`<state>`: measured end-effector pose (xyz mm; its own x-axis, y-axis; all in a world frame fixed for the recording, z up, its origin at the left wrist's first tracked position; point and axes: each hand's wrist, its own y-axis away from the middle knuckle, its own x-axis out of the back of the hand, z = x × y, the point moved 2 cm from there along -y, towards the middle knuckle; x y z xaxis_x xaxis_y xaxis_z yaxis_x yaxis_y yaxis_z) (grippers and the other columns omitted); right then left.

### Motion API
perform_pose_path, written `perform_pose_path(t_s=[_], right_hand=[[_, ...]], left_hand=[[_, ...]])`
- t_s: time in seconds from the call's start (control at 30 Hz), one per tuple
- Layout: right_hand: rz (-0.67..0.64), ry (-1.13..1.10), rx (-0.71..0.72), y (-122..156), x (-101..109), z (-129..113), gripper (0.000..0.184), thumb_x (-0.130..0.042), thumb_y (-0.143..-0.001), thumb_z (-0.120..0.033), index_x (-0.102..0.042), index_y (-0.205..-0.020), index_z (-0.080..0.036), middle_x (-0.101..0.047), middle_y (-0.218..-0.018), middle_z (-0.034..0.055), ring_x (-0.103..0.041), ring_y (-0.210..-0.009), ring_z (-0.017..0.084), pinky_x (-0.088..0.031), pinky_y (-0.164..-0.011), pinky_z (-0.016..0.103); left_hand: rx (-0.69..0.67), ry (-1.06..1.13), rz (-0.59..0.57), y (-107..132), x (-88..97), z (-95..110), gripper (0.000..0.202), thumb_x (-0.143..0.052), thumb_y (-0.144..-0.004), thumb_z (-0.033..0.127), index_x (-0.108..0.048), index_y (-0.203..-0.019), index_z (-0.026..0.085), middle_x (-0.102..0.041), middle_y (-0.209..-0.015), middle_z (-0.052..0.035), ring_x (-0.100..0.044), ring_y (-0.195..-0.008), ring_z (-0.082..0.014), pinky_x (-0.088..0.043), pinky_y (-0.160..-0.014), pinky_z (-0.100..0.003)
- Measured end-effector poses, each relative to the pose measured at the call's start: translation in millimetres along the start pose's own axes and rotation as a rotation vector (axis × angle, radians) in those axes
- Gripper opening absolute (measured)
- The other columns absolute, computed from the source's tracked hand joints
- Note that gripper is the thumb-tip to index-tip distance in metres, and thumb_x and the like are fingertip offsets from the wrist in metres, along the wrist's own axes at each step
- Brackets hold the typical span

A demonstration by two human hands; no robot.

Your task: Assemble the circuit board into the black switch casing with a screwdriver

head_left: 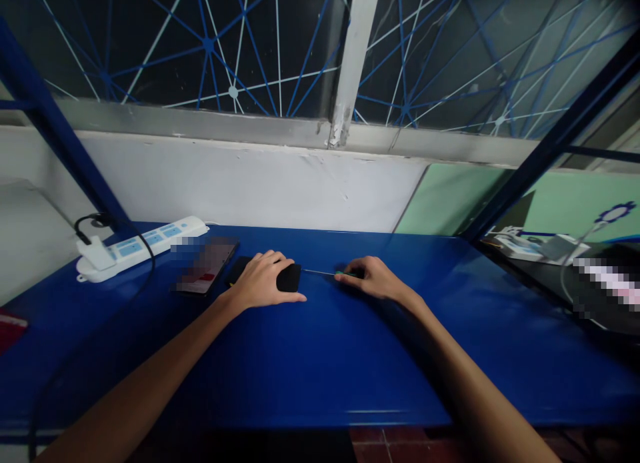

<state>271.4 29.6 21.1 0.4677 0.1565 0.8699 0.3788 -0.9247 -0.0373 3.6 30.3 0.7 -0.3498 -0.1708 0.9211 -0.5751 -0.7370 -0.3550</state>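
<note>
My left hand (pixel 265 279) lies over a small black block-like object (pixel 290 278) on the blue table, fingers across its top and thumb along the near side. Its kind I cannot make out. Another dark piece (pixel 239 271) shows left of that hand; whether it belongs to the same object is hidden. Pinched in my right hand (pixel 370 277) is a thin screwdriver (pixel 320 272) with a green handle. Its metal shaft points left, and the tip is close to the black object's right end; I cannot tell if they touch.
Left of my left hand lies a smartphone (pixel 207 266). Behind it stands a white power strip (pixel 150 241) with a plugged-in adapter (pixel 96 255) and a black cable (pixel 150 266). Blue frame posts (pixel 520 163) rise at both sides. A wall (pixel 260 186) closes off the table's back.
</note>
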Motion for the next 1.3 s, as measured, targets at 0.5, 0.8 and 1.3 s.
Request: perform_pose_path(t_s=[0.5,0.8,1.3], right_hand=[[0.091,0.052,0.046,0.0,-7.2,-5.9,0.038,-0.067,-0.075,-0.055,-0.052,-0.079,-0.021,-0.055,-0.061,-0.0023,-0.045,-0.054,0.012,-0.028,-0.052,0.025],[-0.033,0.044,0.015,1.6,-0.7,-5.6,0.046,-0.044,-0.090,-0.055,-0.059,-0.066,-0.018,-0.054,-0.056,0.0004,-0.043,-0.050,0.012,-0.027,-0.050,0.027],[0.056,-0.001,0.059,0.1,-6.1,-6.8,0.033,-0.069,-0.075,-0.047,-0.050,-0.078,-0.021,-0.053,-0.061,-0.0037,-0.043,-0.054,0.011,-0.027,-0.051,0.024]], left_hand=[[-0.008,0.012,0.007,-0.2,-1.2,-1.7,0.082,-0.051,-0.070,0.082,-0.061,-0.121,0.018,-0.062,-0.116,-0.0132,-0.056,-0.104,-0.0320,-0.043,-0.086,-0.047],[0.002,0.015,-0.002,0.0,-0.6,-1.2,0.083,-0.050,-0.070,0.083,-0.061,-0.122,0.018,-0.061,-0.118,-0.0131,-0.056,-0.103,-0.0315,-0.043,-0.086,-0.047],[-0.006,0.017,0.001,-0.1,-1.0,-1.5,0.082,-0.052,-0.070,0.081,-0.061,-0.123,0.019,-0.061,-0.117,-0.0131,-0.056,-0.104,-0.0315,-0.043,-0.087,-0.046]])
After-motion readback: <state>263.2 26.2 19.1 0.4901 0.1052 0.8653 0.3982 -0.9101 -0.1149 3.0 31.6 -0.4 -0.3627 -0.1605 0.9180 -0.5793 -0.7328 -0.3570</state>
